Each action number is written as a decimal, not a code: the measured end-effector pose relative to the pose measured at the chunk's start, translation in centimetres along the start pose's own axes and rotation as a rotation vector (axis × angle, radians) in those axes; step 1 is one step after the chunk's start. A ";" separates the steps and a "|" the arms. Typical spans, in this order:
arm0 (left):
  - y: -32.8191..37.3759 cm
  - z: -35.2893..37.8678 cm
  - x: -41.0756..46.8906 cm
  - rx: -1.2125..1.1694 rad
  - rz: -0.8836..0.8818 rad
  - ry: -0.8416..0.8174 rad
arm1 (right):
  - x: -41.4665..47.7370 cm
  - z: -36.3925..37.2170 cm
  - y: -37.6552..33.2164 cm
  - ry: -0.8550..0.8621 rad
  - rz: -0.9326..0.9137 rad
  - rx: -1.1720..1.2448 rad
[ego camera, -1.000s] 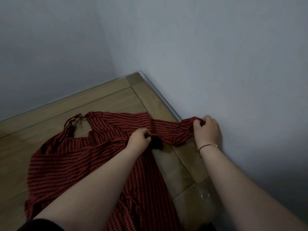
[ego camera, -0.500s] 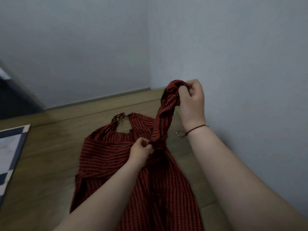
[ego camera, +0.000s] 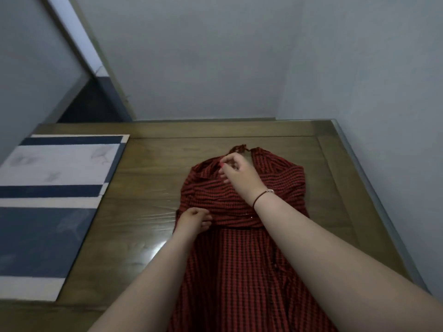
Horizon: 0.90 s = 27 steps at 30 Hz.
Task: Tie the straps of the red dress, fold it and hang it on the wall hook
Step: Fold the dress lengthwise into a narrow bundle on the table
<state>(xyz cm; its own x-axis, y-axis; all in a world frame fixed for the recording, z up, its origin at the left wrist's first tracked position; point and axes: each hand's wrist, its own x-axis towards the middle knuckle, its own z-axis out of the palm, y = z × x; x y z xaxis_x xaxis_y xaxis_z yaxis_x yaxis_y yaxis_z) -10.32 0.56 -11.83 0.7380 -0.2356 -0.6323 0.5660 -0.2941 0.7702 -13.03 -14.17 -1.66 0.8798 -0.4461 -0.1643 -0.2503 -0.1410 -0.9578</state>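
Red-and-black checked fabric dress (ego camera: 239, 259) lies flat on brown wooden counter (ego camera: 148, 168), bodice folded over, knotted straps (ego camera: 239, 147) at far end. Right hand (ego camera: 236, 174) above neckline, grip loosely spread, holding nothing. Left hand (ego camera: 193, 220) pressing dress's left edge at waist, fingers curled; pinch unclear. Blue-and-white striped mat (ego camera: 55, 200) at left.

Checked woven cloth dress (ego camera: 242, 271) on glossy wooden table (ego camera: 148, 188) (glass-topped, reflective).

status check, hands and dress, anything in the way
Left hand pinching the red dress at its waist edge. Right hand open-fingered over the neckline, by the straps. Dress flat on the wooden table. Nothing in the way; no hook in view.
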 end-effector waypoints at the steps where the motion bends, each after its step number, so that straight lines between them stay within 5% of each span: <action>1: 0.1 -2.0 -0.2 -0.012 0.011 0.031 | 0.2 0.5 0.4 0.011 0.014 -0.023; 12: -3.3 -13.4 -0.9 0.129 0.006 0.150 | 2.8 9.3 3.6 -0.031 0.180 -0.547; 27: -6.0 -12.6 2.3 0.440 -0.046 -0.085 | 5.2 18.5 8.8 0.012 0.277 -1.065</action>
<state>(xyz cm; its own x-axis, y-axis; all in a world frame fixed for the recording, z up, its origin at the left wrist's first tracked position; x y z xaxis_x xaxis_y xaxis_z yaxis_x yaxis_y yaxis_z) -7.41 13.42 -16.81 0.6726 -0.2827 -0.6838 0.3741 -0.6675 0.6439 -3.16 -1.34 -15.28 0.7369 -0.5878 -0.3340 -0.6639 -0.7224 -0.1933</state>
